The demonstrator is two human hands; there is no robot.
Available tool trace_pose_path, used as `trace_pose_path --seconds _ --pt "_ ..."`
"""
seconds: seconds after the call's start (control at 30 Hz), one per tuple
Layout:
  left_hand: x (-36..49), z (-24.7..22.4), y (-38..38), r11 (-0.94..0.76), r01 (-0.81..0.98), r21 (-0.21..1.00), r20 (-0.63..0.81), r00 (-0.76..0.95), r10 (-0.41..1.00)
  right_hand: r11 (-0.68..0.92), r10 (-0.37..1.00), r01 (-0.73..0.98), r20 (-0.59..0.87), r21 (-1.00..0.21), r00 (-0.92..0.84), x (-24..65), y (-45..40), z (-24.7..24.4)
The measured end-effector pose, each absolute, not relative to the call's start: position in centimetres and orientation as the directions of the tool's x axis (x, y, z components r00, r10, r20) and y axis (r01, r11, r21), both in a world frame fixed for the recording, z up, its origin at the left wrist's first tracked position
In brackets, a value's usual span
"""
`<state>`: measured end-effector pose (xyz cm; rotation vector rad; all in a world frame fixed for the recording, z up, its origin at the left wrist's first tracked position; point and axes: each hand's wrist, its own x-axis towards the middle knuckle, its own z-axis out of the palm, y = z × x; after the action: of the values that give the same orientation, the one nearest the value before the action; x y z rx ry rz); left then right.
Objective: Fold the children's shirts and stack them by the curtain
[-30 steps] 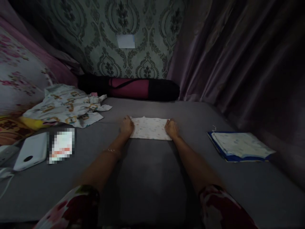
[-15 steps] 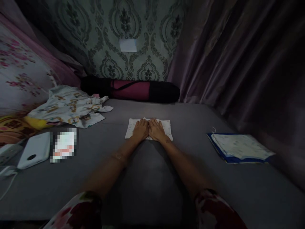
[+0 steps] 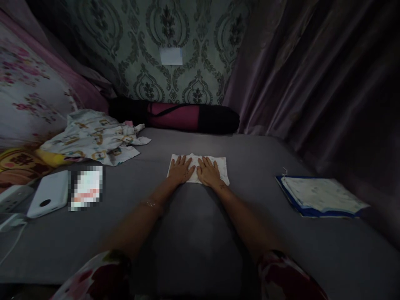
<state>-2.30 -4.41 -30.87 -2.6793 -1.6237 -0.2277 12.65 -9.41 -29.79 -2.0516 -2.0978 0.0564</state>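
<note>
A white folded cloth [image 3: 194, 162] with a faint print lies flat on the grey sheet [image 3: 193, 225], in the middle of the view. My left hand [image 3: 181, 170] rests palm down on its left half, fingers spread. On the right half lies my right hand [image 3: 208, 171], also flat with its fingers apart. A strip of the cloth shows between the two hands. What is under the palms is hidden.
To the right lies a stack of folded clothes [image 3: 325, 193], pale over blue. A crumpled printed cloth [image 3: 96, 137], a white power bank [image 3: 50, 195] and a power strip [image 3: 14, 198] are at left. A black and maroon long bag [image 3: 175, 116] lies along the wall.
My hands were side by side and touching at the cloth's middle. They have slid apart, left hand to the left and right hand to the right, with fingers more spread.
</note>
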Motion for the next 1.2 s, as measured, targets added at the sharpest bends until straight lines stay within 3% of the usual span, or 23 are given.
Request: trace_pose_path --seconds 0.27,0.57,0.77,0.97,1.2 --pt "-4.8 -30.8 -3.4 -0.446 0.886 0.129 0.059 0.442 0.895 -0.125 0.978 0.980 0.146 -0.156 0.148 14.8 -9.9 -30.3" --pt "-6.0 -31.5 -2.7 -0.442 0.880 0.175 0.054 0.440 0.896 -0.177 0.972 0.973 0.128 -0.151 0.197 17.1 -10.9 -30.6" --pt "-5.7 -30.4 -2.6 -0.429 0.887 0.171 -0.025 0.439 0.898 -0.171 0.982 0.971 0.054 -0.169 0.182 17.1 -10.8 -29.6" --pt "-5.2 -29.4 -3.1 -0.458 0.887 0.057 0.182 0.441 0.879 -0.109 0.973 0.985 0.188 -0.133 0.133 17.7 -10.5 -29.4" --pt "-5.9 -31.4 -2.7 -0.393 0.908 0.148 0.018 0.394 0.919 -0.137 0.979 0.978 0.128 -0.156 0.158 18.1 -10.5 -30.8"
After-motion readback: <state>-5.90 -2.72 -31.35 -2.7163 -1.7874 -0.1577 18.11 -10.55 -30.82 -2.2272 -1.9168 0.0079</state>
